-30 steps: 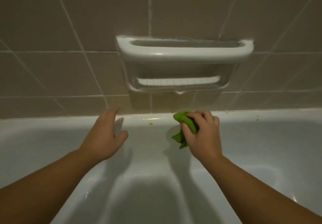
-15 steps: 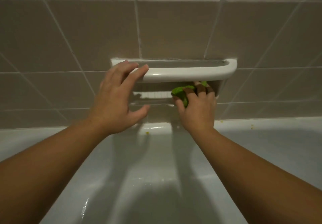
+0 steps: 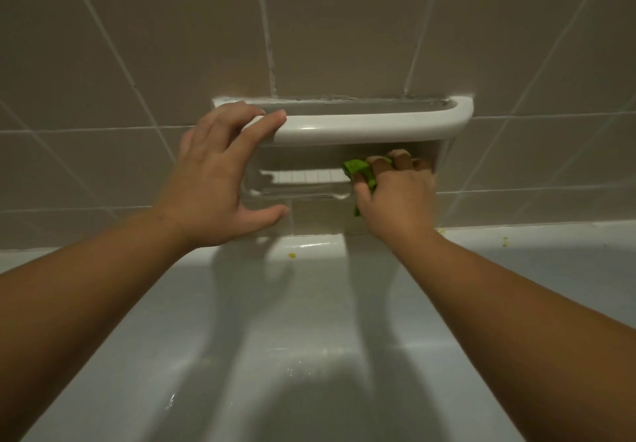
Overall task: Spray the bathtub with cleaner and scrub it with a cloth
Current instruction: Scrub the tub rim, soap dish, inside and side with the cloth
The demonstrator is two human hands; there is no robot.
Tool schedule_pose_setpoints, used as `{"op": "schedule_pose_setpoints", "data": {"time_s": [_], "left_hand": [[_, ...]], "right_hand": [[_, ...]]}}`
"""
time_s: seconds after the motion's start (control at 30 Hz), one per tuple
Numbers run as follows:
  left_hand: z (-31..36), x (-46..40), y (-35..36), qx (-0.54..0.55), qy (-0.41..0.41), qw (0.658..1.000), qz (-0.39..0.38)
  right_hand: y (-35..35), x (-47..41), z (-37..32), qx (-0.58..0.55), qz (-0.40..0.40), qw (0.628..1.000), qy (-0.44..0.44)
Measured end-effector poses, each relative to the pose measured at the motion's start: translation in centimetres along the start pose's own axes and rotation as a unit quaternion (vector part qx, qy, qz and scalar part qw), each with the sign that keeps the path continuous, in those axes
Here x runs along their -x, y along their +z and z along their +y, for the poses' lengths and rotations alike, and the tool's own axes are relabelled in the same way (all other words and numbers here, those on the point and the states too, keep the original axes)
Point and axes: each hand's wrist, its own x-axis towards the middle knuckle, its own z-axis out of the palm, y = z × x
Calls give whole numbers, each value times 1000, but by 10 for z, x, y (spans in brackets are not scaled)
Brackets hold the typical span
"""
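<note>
Right hand (image 3: 395,194) bunches the green cloth (image 3: 359,171) inside the soap dish (image 3: 361,125), left hand (image 3: 213,180) spread, apparently bracing; firm, short strokes suit its corners.

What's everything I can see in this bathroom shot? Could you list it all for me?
Bathtub: one, white, across the lower half of the view.
Soap dish: one, white, set into the wall above the tub rim.
Wall tiles: many, beige, behind the tub.
Cloth: one, green, inside the soap dish recess at its right end.
Yellow specks: a few, on the tub rim.
Left hand: one, fingers spread over the dish's left end.
Right hand: one, its grip closed on the cloth inside the recess.
</note>
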Motion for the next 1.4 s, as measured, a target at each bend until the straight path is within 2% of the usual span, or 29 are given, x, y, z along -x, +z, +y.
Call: {"op": "schedule_pose_setpoints", "data": {"time_s": [0.07, 0.13, 0.2, 0.27, 0.37, 0.43, 0.5, 0.57, 0.63, 0.77, 0.83, 0.93, 1.0, 1.1, 1.2, 1.3, 1.4], "left_hand": [[1, 0, 1, 9, -2, 1000, -1], [0, 1, 0, 12, 0, 1000, -3], [-2, 0, -1, 14, 3, 1000, -5], [-3, -1, -6, 20, 1, 1000, -10], [-6, -3, -15, 32, -10, 999, -39], [-8, -3, -19, 40, -11, 997, -67], [-10, -3, -23, 44, -8, 995, -86], [-11, -2, -26, 50, -2, 994, -98], [-14, -3, -30, 46, 11, 992, -115], [-21, -6, -39, 32, 25, 987, -154], [-23, -7, -42, 28, 28, 986, -161], [-23, -7, -42, 28, 29, 987, -155], [-23, -6, -43, 31, 24, 987, -157], [-25, -6, -45, 29, 26, 986, -163], [-28, -6, -44, 35, 43, 990, -131], [-32, -10, -44, 45, 46, 994, -87], [-34, -21, -46, 50, 35, 996, -68]], "right_hand": [[2, 8, -34, -10, -16, 1000, -18], [6, 21, -63, -44, -36, 993, -100], [2, 22, -62, -65, -51, 984, -159], [-6, 14, -37, -57, -52, 987, -142], [-12, 3, 7, -33, -42, 998, -41], [-8, 2, 7, -1, -15, 1000, 10], [0, 3, -21, 16, -8, 999, 41], [5, 4, -58, 0, -28, 999, 26], [8, 7, -80, -32, -44, 998, -30], [-2, -4, -67, -103, -124, 977, -139], [-2, -8, -64, -92, -130, 981, -114], [8, 4, -101, -32, -91, 995, -34], [9, 9, -122, -39, -85, 993, -74], [-1, -3, -101, -96, -145, 973, -152], [-2, -4, -81, -77, -132, 983, -98], [4, 12, -113, -31, -103, 994, -16], [1, 13, -124, -60, -114, 987, -98]]}}
